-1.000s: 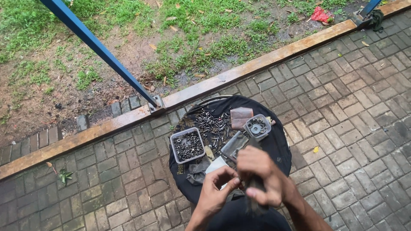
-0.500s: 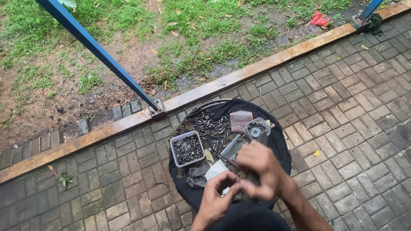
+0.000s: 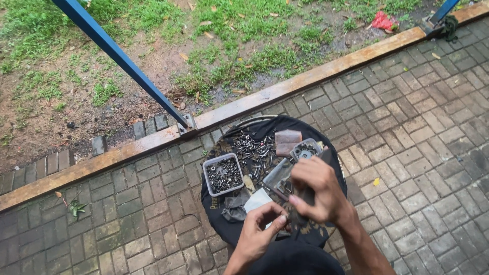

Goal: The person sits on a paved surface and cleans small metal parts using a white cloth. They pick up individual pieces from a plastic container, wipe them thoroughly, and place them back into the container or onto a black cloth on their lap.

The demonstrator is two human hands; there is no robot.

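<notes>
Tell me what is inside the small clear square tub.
The tub holds a heap of small dark metal bolts and nuts. The heap covers its bottom.

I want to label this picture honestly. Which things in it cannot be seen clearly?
- Head view: the part under the right hand is mostly covered by it; its kind is unclear.
- What the left hand pinches is too small to tell.
- The screws in the plastic box are too small to count.
- The black round tray is partly hidden by both arms.

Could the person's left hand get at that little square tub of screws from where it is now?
Probably yes. The left hand sits just below and right of the tub of screws on the same dark cloth, with only a grey rag lying low between them.
</notes>
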